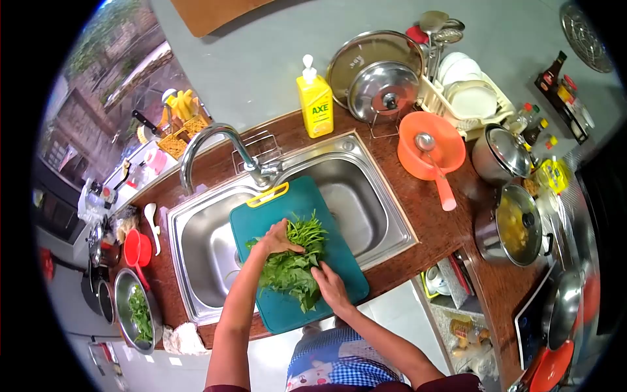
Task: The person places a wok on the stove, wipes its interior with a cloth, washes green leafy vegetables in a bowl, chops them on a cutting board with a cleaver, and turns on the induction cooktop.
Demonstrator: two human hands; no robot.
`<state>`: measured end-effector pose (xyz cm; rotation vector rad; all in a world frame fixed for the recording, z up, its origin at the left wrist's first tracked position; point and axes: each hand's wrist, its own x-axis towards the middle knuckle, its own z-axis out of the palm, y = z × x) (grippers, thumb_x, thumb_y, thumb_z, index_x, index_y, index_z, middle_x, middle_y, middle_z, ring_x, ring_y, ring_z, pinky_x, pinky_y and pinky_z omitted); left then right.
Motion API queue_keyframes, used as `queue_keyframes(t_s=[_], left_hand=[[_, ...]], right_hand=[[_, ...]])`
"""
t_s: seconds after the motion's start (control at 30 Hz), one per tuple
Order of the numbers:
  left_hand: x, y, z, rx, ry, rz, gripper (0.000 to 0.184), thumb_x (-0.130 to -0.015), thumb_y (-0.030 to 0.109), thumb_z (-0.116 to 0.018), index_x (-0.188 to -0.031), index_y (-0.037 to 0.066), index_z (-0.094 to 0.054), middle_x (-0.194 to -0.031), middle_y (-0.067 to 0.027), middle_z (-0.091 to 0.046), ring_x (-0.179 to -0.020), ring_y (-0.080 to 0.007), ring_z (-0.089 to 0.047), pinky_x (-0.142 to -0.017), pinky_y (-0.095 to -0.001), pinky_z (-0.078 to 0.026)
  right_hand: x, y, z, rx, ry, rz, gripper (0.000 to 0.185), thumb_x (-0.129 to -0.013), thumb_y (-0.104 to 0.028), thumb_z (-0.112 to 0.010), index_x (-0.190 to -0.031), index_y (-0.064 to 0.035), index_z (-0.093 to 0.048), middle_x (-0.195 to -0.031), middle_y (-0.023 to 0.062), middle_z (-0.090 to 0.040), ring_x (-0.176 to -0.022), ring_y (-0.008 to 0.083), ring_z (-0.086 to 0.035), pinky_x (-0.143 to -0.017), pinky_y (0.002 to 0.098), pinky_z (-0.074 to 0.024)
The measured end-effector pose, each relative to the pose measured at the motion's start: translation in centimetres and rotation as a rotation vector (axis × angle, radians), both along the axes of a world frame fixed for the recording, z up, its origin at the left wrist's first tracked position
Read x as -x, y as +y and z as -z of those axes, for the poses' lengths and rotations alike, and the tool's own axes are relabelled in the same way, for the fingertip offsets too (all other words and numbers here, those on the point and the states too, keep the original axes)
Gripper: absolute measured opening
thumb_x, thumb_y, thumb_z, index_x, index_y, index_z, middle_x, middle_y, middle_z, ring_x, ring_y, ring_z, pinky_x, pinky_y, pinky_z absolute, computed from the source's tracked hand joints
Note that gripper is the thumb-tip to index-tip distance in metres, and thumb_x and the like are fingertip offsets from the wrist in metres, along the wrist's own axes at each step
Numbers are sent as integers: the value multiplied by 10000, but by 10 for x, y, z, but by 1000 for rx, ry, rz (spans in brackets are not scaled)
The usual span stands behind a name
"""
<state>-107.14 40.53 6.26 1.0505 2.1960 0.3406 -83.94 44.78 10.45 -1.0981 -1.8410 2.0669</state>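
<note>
A bunch of leafy greens (287,271), stems toward the top and leaves below, lies on a green cutting board (346,287) with a yellow handle. The board rests across the double sink. My left hand (279,238) is over the upper left of the bunch, its thumb across the stems and its fingers closed around them. At the lower right, my right hand (332,287) grips the leaf edge, with part of its fingers hidden. No knife shows on the board.
A steel sink (209,235) with a curved faucet (222,130) surrounds the board. At left stands a metal bowl (151,310) with greens inside. Yellow soap bottle (315,104), orange basin (418,153) with a ladle, and a pot of food (513,225) stand behind and right.
</note>
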Motion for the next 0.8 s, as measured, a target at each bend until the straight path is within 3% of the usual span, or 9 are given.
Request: queue_keyframes(t_s=[0.1,0.27,0.4,0.5,0.53,0.63,0.67,0.77,0.8], left_hand=[[2,0,-11,-31,-64,68,1059,-436,616,-755,-1197,-8,-366,-1234,-220,-416,-1139,-363,-403,-961,-388,-333],[2,0,-55,118,-39,106,1273,-439,709,-692,-1367,22,-156,-1345,-240,-300,-1274,-356,-250,-1026,-432,-250],[17,-2,-69,61,-171,57,1262,-456,673,-712,-1370,19,-139,-1357,-272,-250,-1280,-359,-234,-1040,-419,-234],[27,-2,-79,-22,-231,97,1154,-538,485,-791,-1368,13,-144,-1349,-243,-291,-1252,-337,-300,-1012,-400,-293],[26,-2,-86,-102,-324,47,1097,-538,332,-828,-1361,8,-180,-1343,-228,-312,-1240,-311,-328,-998,-383,-317],[24,-11,-123,-226,-384,10,1029,-538,247,-822,-1342,-13,-235,-1327,-206,-347,-1218,-298,-363,-994,-371,-320],[26,-18,-128,-315,-380,17,869,-610,188,-764,-1317,-15,-302,-1310,-187,-376,-1193,-274,-398,-990,-358,-323],[38,-49,-123,-580,-441,-209,707,-711,164,-678,-1307,-4,-335,-1292,-175,-402,-1185,-251,-406,-981,-351,-331],[36,-64,-117,-623,-342,-339,577,-801,182,-587,-1304,19,-357,-1273,-165,-428,-1190,-232,-398,-984,-340,-318]], right_hand=[[-4,-4,21,-417,24,-2,548,-850,-405,-487,-1176,34,-463,-993,222,-537,-935,359,-495,-818,404,-380],[-20,17,3,-387,133,-38,420,-862,-289,-500,-1140,26,-492,-966,168,-523,-910,300,-499,-800,359,-392],[-16,16,-9,-589,219,42,295,-860,-171,-492,-1097,1,-525,-960,129,-511,-879,246,-512,-771,330,-405],[-6,18,-35,-767,317,30,249,-842,-117,-499,-1057,0,-546,-953,130,-510,-890,263,-506,-782,330,-402],[0,19,-44,-787,332,10,224,-808,-64,-522,-1019,3,-560,-938,128,-515,-900,282,-503,-790,340,-401],[22,18,-63,-980,434,-115,243,-778,-43,-550,-1018,-8,-555,-969,120,-511,-928,288,-488,-798,380,-391],[32,14,-70,-1008,499,-140,262,-749,-24,-572,-1011,-17,-561,-963,106,-517,-948,290,-491,-820,382,-392],[67,3,-74,-1123,455,-390,364,-798,-177,-564,-1140,-60,-513,-1193,135,-455,-1170,312,-374,-982,469,-267],[77,4,-68,-1189,379,-444,396,-810,-232,-550,-1179,-99,-495,-1262,129,-405,-1214,315,-321,-996,513,-216]])
